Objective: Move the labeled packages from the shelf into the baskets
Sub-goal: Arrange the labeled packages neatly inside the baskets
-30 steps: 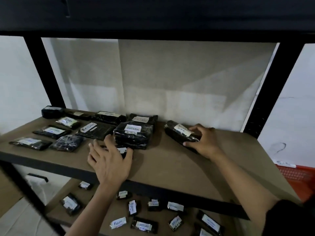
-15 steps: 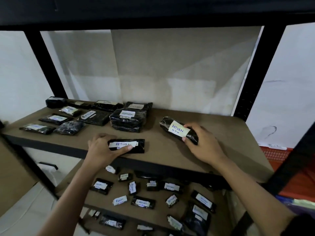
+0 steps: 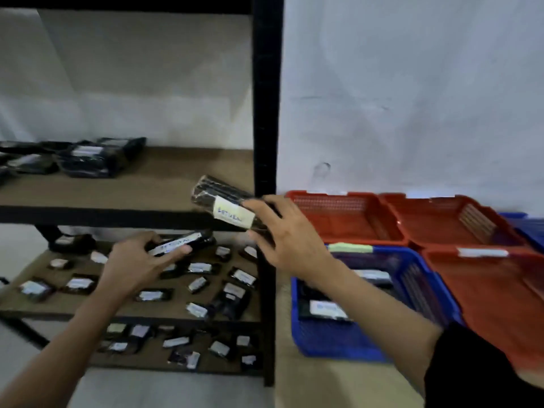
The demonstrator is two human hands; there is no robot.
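Observation:
My right hand [image 3: 287, 234] grips a black wrapped package with a pale "RETURN" label [image 3: 226, 206], held in the air in front of the shelf's black post [image 3: 266, 113]. My left hand [image 3: 138, 260] grips a flat black package with a white label [image 3: 182, 242], lifted off the shelf and held before the lower boards. A blue basket [image 3: 365, 348] with a few labeled packages inside sits on the floor to the right. Red baskets [image 3: 347, 213] [image 3: 453, 219] [image 3: 500, 295] stand behind and beside it.
Several black labeled packages remain on the upper shelf board [image 3: 147, 187] at the left, and several more lie on the two lower boards [image 3: 88, 307]. Another blue basket's corner [image 3: 527, 228] shows at the far right. A white wall rises behind the baskets.
Both hands lifted their packages off the upper shelf and carried them right and outward. The view swung right, bringing the baskets into sight.

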